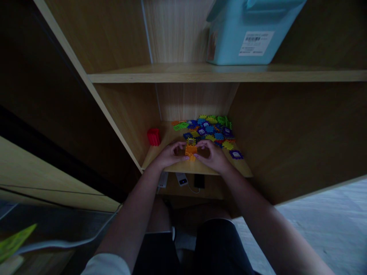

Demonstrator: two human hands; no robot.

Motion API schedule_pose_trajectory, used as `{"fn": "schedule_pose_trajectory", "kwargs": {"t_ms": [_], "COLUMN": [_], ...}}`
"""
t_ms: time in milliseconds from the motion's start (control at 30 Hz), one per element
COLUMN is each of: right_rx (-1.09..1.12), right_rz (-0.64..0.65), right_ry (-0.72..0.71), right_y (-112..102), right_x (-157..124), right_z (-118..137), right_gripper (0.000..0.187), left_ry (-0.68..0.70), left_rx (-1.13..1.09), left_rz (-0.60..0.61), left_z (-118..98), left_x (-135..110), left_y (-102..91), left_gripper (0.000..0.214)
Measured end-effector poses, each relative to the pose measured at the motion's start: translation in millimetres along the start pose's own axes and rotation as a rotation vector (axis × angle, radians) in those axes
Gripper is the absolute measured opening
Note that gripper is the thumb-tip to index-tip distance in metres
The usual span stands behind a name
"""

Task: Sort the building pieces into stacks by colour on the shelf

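Both my hands reach into a low wooden shelf compartment (160, 156). My left hand (169, 154) and my right hand (213, 156) curl their fingers around a small orange and yellow assembly of plastic interlocking pieces (190, 149), one hand on each side. Just behind them lies a heap of several colourful interlocking pieces (210, 130) in blue, green, yellow, purple and orange. One purple piece (236, 154) lies apart to the right of my right hand.
A red toothed block (154, 136) stands at the compartment's left. On the shelf above sits a light blue plastic box (246, 34) with a white label. Below the shelf edge lie a white device (181, 178) and a black one (199, 180). Grey floor lies at right.
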State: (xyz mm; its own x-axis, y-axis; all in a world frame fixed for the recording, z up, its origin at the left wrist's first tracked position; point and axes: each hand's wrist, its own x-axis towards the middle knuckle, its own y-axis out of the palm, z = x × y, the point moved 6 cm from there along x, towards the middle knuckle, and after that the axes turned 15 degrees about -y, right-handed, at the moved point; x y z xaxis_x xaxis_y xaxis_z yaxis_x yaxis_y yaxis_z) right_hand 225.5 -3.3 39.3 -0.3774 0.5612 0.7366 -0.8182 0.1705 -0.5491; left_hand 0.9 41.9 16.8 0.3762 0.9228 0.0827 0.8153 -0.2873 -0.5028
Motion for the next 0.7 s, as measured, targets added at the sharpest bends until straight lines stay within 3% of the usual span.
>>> {"fn": "schedule_pose_trajectory", "kwargs": {"t_ms": [700], "right_rx": [-0.003], "right_rz": [0.041], "right_ry": [-0.006], "right_y": [0.9], "right_x": [2.8], "right_z": [1.6], "right_gripper": [0.038], "left_ry": [0.007], "left_rx": [-0.006], "left_rz": [0.002], "left_z": [-1.8], "left_x": [-0.4], "left_y": [1.2], "left_gripper": [0.063]}}
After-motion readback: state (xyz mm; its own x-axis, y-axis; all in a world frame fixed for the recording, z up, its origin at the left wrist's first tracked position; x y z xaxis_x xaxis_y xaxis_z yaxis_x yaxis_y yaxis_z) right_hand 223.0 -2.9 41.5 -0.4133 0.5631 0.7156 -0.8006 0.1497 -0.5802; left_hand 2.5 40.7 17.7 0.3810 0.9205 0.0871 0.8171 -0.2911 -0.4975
